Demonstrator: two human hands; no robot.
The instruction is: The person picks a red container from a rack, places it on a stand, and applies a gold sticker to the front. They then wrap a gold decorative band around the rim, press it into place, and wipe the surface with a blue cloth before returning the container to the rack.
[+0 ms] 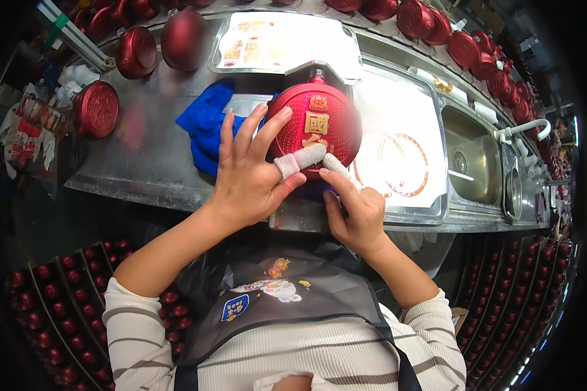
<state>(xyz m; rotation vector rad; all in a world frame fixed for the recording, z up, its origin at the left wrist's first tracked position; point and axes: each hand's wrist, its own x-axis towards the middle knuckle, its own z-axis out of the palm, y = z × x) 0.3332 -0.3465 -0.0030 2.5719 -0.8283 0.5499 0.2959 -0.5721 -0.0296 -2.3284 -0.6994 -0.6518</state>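
Observation:
A round red bottle (342, 117) with a dotted face lies before me, its clear neck (317, 73) pointing away. Gold characters (317, 123) run down its middle, and a thin pink line of light crosses beside them. Fingers spread, my left hand (249, 178) reaches over the bottle's left side. Its white-covered index finger touches the lower gold character. My right hand (359, 210) is at the bottle's lower edge, with one white-covered finger against the face and other fingers curled. Whether it pinches anything is hidden. A blue cloth (208, 127) lies to the left.
A tray (214, 54) behind the bottle holds a sheet of gold decals; a right-hand tray (438, 215) holds a sheet with red ring decals. Farther right are a metal sink (469, 183) and white faucet (528, 128). Red bottles (136, 53) stand left, others along the back.

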